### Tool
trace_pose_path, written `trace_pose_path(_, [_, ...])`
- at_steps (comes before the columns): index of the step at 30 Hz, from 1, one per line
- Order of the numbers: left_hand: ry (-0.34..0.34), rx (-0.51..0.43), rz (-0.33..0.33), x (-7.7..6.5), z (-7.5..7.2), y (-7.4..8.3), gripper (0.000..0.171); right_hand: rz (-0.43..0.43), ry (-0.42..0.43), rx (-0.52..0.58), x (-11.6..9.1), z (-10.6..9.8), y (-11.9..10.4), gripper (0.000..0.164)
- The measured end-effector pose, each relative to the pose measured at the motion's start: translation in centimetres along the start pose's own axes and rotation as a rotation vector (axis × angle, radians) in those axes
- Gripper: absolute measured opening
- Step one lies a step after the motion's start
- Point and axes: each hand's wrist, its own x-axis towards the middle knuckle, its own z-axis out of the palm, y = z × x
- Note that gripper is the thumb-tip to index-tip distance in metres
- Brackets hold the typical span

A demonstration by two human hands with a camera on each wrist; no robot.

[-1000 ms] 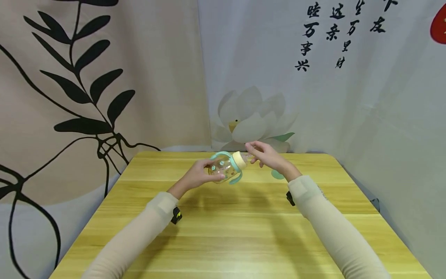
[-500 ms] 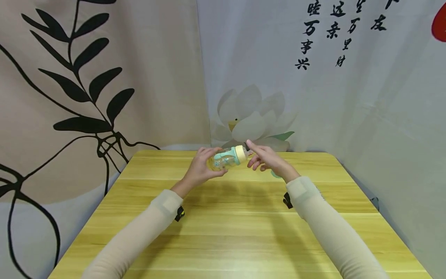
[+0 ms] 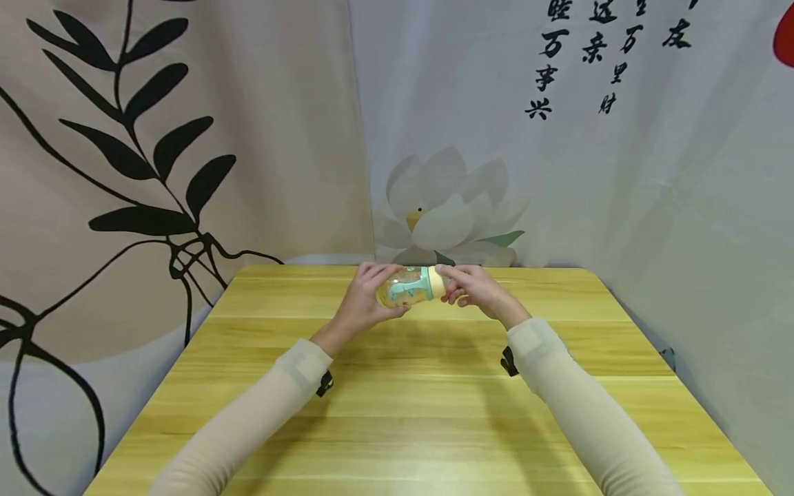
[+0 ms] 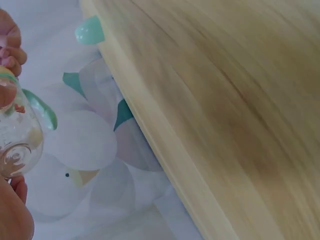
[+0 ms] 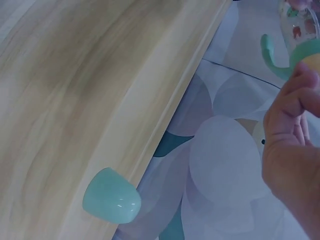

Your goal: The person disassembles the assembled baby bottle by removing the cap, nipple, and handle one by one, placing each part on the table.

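Clear, rounded bottle with mint-green handles and a cream collar is gripped sideways, raised off the wooden table, by the curled left hand; its collar is pinched by the right hand. Presumably light, stiff and slippery, it is best held midbody.

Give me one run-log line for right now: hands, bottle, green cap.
left hand: grips bottle | right hand: at yellow collar | bottle: held sideways | green cap: on table
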Motion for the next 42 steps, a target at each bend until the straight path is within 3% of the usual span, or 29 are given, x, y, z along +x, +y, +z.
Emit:
trace_pose_path(11, [-0.078, -0.042, -0.073, 0.2, 0.2, 0.4, 0.079, -0.022, -0.039, 0.013, 0.0, -0.6, 0.6, 0.049])
trace_pose_path(21, [-0.203, -0.204, -0.213, 0.4, -1.0, 0.3, 0.071, -0.111, -0.063, -0.041, -0.9, -0.5, -0.3, 0.033])
trace_pose_path(29, [-0.316, -0.411, -0.314, 0.0, -2.8, 0.6, 0.046, -0.239, -0.154, -0.2, -1.8, -0.7, -1.9, 0.021])
trace_pose_path(35, [-0.37, -0.549, -0.384, 0.0, -3.7, 0.5, 0.057, -0.315, -0.211, -0.277, -2.3, -1.1, -3.3, 0.022])
trace_pose_path(42, [-0.401, -0.583, -0.37, -0.7, -3.8, 0.1, 0.068, -0.335, -0.272, -0.285, -2.9, -1.3, -3.3, 0.038])
